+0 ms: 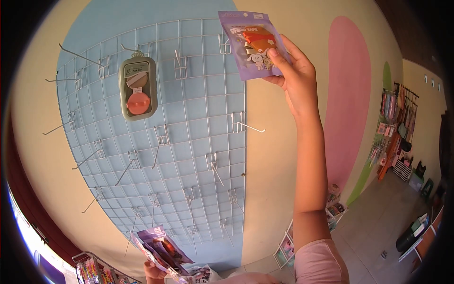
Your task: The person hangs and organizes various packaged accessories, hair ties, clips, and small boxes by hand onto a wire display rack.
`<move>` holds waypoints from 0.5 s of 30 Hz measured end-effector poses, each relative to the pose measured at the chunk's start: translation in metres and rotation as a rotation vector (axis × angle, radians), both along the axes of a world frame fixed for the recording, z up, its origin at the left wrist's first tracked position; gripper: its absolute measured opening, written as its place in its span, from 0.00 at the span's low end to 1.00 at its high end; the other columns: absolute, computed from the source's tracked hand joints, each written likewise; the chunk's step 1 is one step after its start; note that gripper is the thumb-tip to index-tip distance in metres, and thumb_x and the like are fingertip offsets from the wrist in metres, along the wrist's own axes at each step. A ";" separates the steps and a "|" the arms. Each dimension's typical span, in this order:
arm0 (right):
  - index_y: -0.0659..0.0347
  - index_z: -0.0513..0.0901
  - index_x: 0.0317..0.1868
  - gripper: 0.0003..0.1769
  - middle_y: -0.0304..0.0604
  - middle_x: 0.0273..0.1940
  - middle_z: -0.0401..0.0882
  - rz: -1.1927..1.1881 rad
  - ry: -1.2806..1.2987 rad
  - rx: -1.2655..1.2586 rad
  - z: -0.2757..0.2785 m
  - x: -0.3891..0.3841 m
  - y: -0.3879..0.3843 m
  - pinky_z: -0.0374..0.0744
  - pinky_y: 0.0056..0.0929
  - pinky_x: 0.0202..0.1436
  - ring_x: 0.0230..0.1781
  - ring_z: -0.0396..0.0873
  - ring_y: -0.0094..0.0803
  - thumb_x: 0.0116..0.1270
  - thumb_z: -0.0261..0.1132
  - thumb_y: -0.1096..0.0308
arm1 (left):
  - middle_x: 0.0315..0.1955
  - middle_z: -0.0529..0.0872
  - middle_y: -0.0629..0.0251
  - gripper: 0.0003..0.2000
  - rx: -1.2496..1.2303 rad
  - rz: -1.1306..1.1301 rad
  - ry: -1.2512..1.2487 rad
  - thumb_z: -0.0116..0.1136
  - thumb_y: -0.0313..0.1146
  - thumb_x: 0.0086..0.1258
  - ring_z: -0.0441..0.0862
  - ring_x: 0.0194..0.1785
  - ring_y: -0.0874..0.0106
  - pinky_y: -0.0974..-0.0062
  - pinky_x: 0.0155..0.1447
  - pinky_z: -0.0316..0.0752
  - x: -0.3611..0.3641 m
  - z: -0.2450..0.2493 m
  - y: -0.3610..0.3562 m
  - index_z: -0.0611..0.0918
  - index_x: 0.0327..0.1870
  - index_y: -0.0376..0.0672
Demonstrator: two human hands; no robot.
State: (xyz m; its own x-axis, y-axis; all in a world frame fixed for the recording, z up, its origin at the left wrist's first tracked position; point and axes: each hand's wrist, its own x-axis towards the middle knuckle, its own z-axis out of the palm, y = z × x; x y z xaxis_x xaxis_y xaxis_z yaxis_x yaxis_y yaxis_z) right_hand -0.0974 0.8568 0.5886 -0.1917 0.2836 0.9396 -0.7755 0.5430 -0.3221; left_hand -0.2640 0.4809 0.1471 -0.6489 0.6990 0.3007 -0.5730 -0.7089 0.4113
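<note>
My right hand (294, 71) is raised high and grips a purple packet (250, 42) with orange items inside, held against the top right corner of a white wire grid panel (198, 118) on the wall. My left hand (153, 271) is low at the bottom edge, holding a bundle of similar purple packets (163, 250). One grey-green packet with an orange round item (137, 88) hangs on a hook in the panel's upper left. The other hooks, such as the hook (249, 126) at the right edge, are bare.
The wall behind is painted blue, cream and pink. A far display rack (396, 128) full of goods stands at the right. Small racks with packets (289, 244) sit on the floor below my arm. Another rack of goods (92, 272) shows at bottom left.
</note>
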 end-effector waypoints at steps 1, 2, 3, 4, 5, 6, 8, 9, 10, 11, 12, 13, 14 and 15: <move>0.69 0.68 0.65 0.30 0.48 0.49 0.80 0.002 0.010 -0.003 0.000 0.001 0.000 0.87 0.33 0.42 0.45 0.82 0.32 0.67 0.64 0.64 | 0.45 0.85 0.55 0.32 -0.009 -0.008 -0.014 0.57 0.28 0.50 0.87 0.42 0.63 0.60 0.52 0.83 0.001 0.006 0.001 0.69 0.61 0.36; 0.69 0.68 0.65 0.30 0.47 0.48 0.80 0.004 0.021 -0.005 0.000 0.002 0.000 0.87 0.33 0.42 0.45 0.82 0.32 0.67 0.64 0.64 | 0.45 0.85 0.55 0.31 -0.003 -0.005 -0.016 0.57 0.28 0.50 0.86 0.43 0.62 0.60 0.52 0.83 -0.004 0.001 -0.001 0.69 0.61 0.36; 0.69 0.68 0.65 0.30 0.47 0.48 0.80 -0.002 0.034 -0.005 0.000 0.003 -0.001 0.87 0.34 0.42 0.45 0.82 0.31 0.67 0.64 0.64 | 0.46 0.84 0.54 0.31 0.003 -0.003 -0.020 0.57 0.28 0.50 0.86 0.45 0.61 0.60 0.53 0.83 -0.013 -0.009 -0.004 0.69 0.61 0.36; 0.69 0.68 0.65 0.30 0.47 0.48 0.80 -0.009 0.045 -0.008 -0.001 0.004 -0.002 0.87 0.34 0.42 0.45 0.82 0.31 0.67 0.64 0.64 | 0.47 0.84 0.53 0.31 0.011 0.006 -0.017 0.56 0.28 0.50 0.85 0.47 0.60 0.60 0.54 0.83 -0.013 -0.006 -0.002 0.69 0.62 0.36; 0.69 0.68 0.65 0.30 0.47 0.48 0.80 -0.016 0.057 -0.011 -0.001 0.006 -0.003 0.87 0.34 0.42 0.45 0.82 0.31 0.67 0.64 0.64 | 0.48 0.83 0.52 0.31 0.018 0.015 -0.013 0.56 0.28 0.50 0.84 0.48 0.59 0.60 0.54 0.83 -0.013 -0.004 0.000 0.69 0.62 0.36; 0.69 0.68 0.65 0.30 0.47 0.48 0.80 -0.011 0.028 -0.009 -0.001 0.007 -0.002 0.87 0.34 0.42 0.45 0.82 0.31 0.67 0.64 0.64 | 0.49 0.83 0.51 0.31 0.029 0.033 -0.001 0.56 0.27 0.50 0.84 0.50 0.58 0.61 0.54 0.83 -0.004 0.017 0.009 0.69 0.62 0.36; 0.69 0.68 0.65 0.30 0.47 0.48 0.80 0.003 -0.029 -0.006 0.000 0.007 0.001 0.87 0.34 0.42 0.45 0.82 0.31 0.67 0.64 0.64 | 0.51 0.81 0.50 0.32 0.049 0.030 0.021 0.55 0.27 0.50 0.82 0.52 0.55 0.62 0.54 0.83 -0.003 0.031 0.016 0.69 0.63 0.36; 0.69 0.68 0.65 0.30 0.47 0.48 0.80 0.002 -0.041 -0.016 0.000 0.006 0.002 0.87 0.33 0.42 0.45 0.82 0.31 0.67 0.65 0.65 | 0.53 0.80 0.49 0.33 0.060 0.009 0.027 0.55 0.26 0.50 0.82 0.53 0.55 0.62 0.53 0.83 -0.006 0.030 0.018 0.68 0.63 0.36; 0.69 0.68 0.65 0.30 0.47 0.48 0.80 0.001 -0.055 -0.027 0.000 0.002 0.004 0.87 0.33 0.42 0.45 0.82 0.31 0.67 0.65 0.65 | 0.54 0.79 0.49 0.33 0.071 -0.012 0.032 0.55 0.26 0.50 0.81 0.54 0.54 0.62 0.52 0.83 -0.009 0.031 0.021 0.68 0.64 0.36; 0.69 0.67 0.66 0.30 0.47 0.48 0.80 0.001 -0.069 -0.038 -0.001 -0.001 0.007 0.87 0.33 0.42 0.45 0.82 0.31 0.67 0.65 0.65 | 0.56 0.77 0.49 0.35 0.151 -0.042 0.102 0.56 0.26 0.49 0.82 0.53 0.54 0.61 0.52 0.83 0.003 0.054 0.030 0.67 0.65 0.35; 0.68 0.67 0.66 0.30 0.47 0.48 0.80 0.008 -0.082 -0.037 -0.001 -0.004 0.009 0.88 0.33 0.42 0.45 0.82 0.31 0.67 0.65 0.66 | 0.56 0.77 0.48 0.35 0.151 -0.065 0.099 0.56 0.26 0.49 0.82 0.53 0.54 0.61 0.52 0.83 0.002 0.061 0.036 0.67 0.65 0.35; 0.68 0.67 0.66 0.31 0.48 0.48 0.80 0.015 -0.093 -0.037 -0.002 -0.006 0.011 0.88 0.33 0.41 0.45 0.82 0.31 0.66 0.65 0.66 | 0.57 0.77 0.48 0.35 0.151 -0.088 0.096 0.56 0.26 0.48 0.82 0.53 0.54 0.60 0.52 0.83 0.000 0.064 0.040 0.66 0.65 0.35; 0.68 0.67 0.66 0.31 0.48 0.49 0.80 0.023 -0.104 -0.036 -0.002 -0.010 0.014 0.88 0.32 0.41 0.46 0.81 0.32 0.66 0.65 0.66 | 0.57 0.77 0.48 0.35 0.151 -0.111 0.094 0.56 0.26 0.48 0.82 0.53 0.54 0.60 0.52 0.83 -0.003 0.066 0.044 0.66 0.65 0.34; 0.67 0.66 0.67 0.31 0.48 0.49 0.79 0.021 -0.115 -0.035 -0.003 -0.017 0.020 0.88 0.33 0.41 0.46 0.81 0.32 0.66 0.65 0.66 | 0.57 0.77 0.48 0.35 0.152 -0.132 0.091 0.56 0.26 0.48 0.82 0.53 0.54 0.59 0.53 0.83 -0.005 0.067 0.048 0.66 0.65 0.34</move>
